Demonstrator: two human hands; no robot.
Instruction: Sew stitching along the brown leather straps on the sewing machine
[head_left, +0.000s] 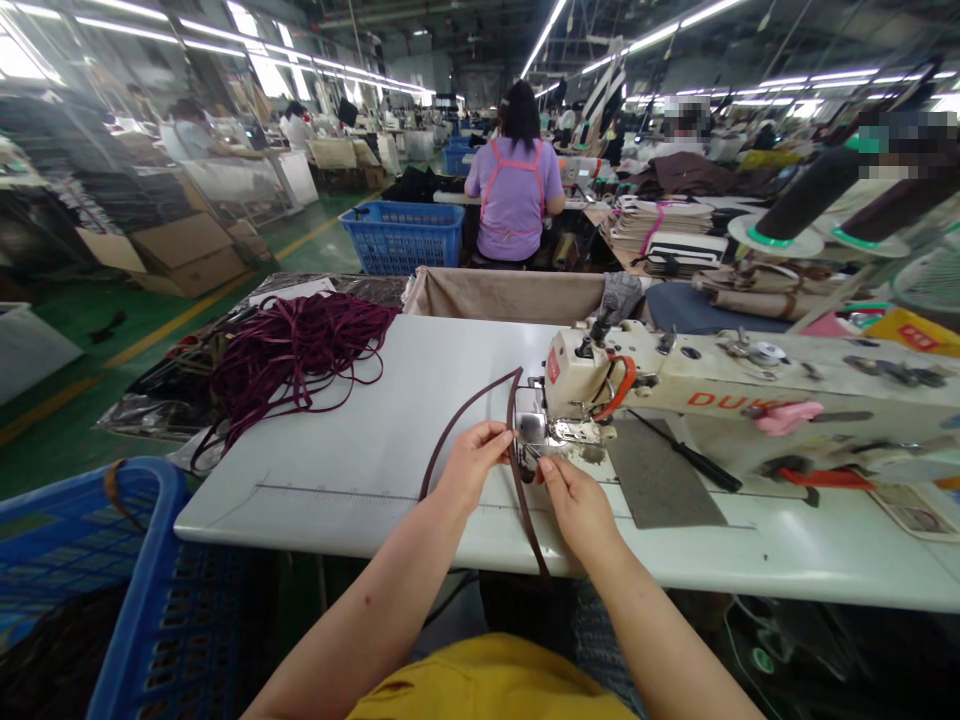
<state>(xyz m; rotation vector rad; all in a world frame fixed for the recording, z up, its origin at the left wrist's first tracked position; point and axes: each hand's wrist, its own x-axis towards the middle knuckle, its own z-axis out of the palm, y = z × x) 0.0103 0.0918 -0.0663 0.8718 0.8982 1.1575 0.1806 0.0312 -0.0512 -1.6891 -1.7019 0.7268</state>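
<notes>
My left hand (474, 462) pinches a dark brown strap (519, 485) just left of the sewing machine's presser foot (534, 432). My right hand (576, 503) is closed on the same strap at the needle plate, fingertips touching the foot. The strap loops up and back over the white table (360, 470) and its other end hangs off the front edge between my arms. The cream sewing machine (720, 385) lies across the table's right side.
A heap of maroon straps (296, 350) lies at the table's back left. A blue basket (112, 590) stands at my lower left. A grey mat (656, 480) and a black tool (694, 460) lie under the machine arm. A person in purple (514, 190) sits ahead, back turned.
</notes>
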